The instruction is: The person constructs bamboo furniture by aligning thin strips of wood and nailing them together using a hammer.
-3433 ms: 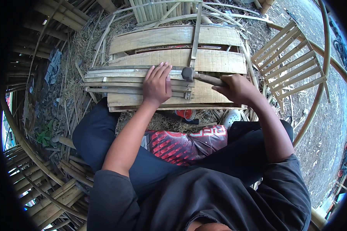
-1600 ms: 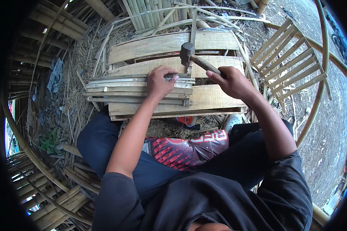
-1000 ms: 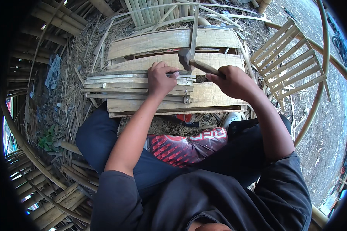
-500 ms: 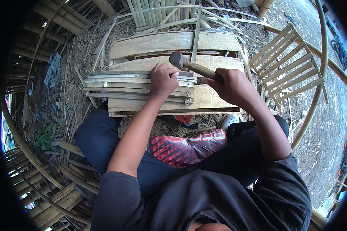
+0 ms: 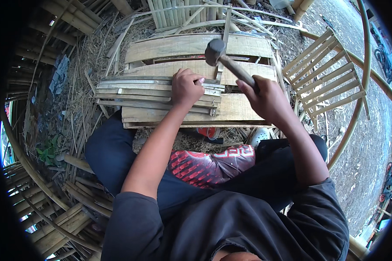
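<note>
A small frame of narrow bamboo slats (image 5: 137, 92) lies across a low table of wooden planks (image 5: 161, 47). My left hand (image 5: 188, 88) is closed over the slats toward their right end, fingers curled and thumb lying to the right. The fingers hide what lies directly beneath them. In my right hand (image 5: 267, 96) is a hammer (image 5: 236, 69), gripped near the end of its wooden handle. Its dark metal head is raised above the table, up and to the right of my left hand, touching nothing.
A finished-looking slatted bamboo panel (image 5: 329, 74) leans at the right beside a curved bamboo pole (image 5: 366, 65). Behind the table stands a row of upright bamboo strips (image 5: 174, 13). One long strip (image 5: 226, 32) lies across the planks. Straw and bamboo scraps cover the ground at left.
The hammer has risen and moved slightly right, away from my left hand, with my right hand following. My left hand stays on the slats, almost unmoved.
</note>
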{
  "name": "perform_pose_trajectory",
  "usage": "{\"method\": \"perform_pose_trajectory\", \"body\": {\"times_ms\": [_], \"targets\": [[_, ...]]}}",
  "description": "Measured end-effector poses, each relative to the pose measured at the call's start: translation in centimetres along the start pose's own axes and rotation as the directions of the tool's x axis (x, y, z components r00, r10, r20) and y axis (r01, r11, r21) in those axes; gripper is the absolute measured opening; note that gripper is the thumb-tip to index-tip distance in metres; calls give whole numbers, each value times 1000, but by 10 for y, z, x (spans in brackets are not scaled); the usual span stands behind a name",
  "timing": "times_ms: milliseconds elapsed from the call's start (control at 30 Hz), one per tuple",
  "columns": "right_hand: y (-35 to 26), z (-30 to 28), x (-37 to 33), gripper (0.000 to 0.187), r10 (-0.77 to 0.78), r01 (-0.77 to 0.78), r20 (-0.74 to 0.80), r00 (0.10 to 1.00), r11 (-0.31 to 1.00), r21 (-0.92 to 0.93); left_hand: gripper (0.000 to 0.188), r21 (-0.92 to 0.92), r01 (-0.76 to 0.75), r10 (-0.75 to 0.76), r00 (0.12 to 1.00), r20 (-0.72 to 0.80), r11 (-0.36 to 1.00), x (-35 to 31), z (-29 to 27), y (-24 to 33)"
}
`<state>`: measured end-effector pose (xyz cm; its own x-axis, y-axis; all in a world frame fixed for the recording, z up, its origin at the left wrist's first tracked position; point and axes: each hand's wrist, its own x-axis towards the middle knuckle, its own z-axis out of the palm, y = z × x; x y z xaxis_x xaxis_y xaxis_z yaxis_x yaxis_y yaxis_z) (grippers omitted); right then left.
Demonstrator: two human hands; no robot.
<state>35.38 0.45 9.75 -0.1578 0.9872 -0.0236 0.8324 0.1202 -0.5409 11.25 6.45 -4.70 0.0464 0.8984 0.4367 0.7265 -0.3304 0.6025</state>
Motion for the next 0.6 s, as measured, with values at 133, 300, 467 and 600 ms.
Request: {"method": "perform_pose_trajectory", "body": {"times_ms": [133, 300, 467, 600], "targets": [[17, 24, -2, 50, 3, -1, 102, 995, 1000, -15, 11, 29, -12, 13, 1000, -7, 1000, 3, 3, 4], [-14, 1, -1, 52, -34, 39, -52, 998, 994, 106, 9, 40, 1, 0, 1000, -25, 999, -1, 1, -1], [21, 19, -3, 60, 193, -180, 197, 961, 980, -80, 9, 11, -26, 26, 1000, 15, 1000, -1, 5, 2], [2, -6, -5, 56, 104, -101, 53, 993, 993, -69, 8, 56, -19, 20, 1000, -20, 998, 0, 2, 2]]}}
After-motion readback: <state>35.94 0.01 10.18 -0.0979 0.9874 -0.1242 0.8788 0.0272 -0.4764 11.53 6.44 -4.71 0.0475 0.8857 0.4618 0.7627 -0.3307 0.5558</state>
